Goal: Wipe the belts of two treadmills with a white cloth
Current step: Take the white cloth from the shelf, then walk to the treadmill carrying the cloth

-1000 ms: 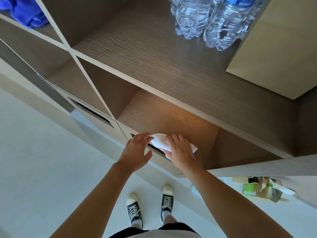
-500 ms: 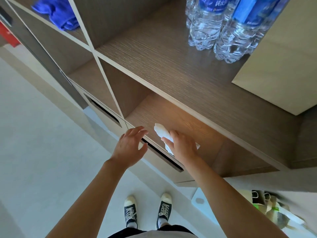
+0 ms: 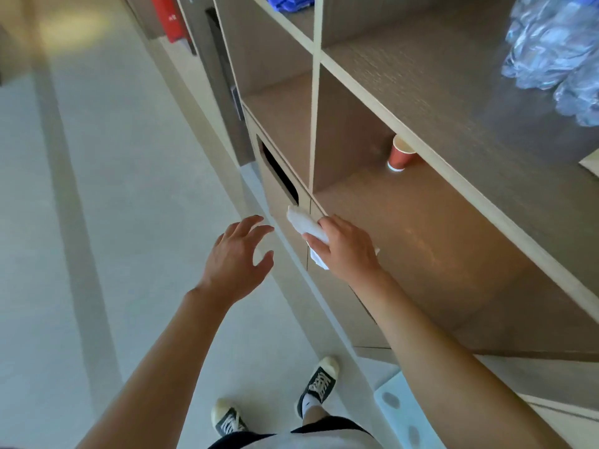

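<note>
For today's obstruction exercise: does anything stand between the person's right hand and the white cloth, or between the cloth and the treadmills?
Nothing separates them: the right hand already grips the white cloth at the shelf's front edge. No treadmill is in view, so that path cannot be judged.

You are looking through a single wide-angle camera sitting on your head, and it is pointing steeply down and forward along your own body. At the bottom edge it is catching your black-and-white laced canvas sneakers (image 3: 319, 385) on the pale smooth floor (image 3: 97, 222). Both forearms are reaching up from the bottom into mid-frame, with your left hand (image 3: 238, 260) and right hand (image 3: 346, 247) close under the lens. The brown wood-grain open shelving unit (image 3: 431, 92) is filling the right half, running away toward the top, its straight edges bowing near the borders. There is no second view sharing this scene.
</note>
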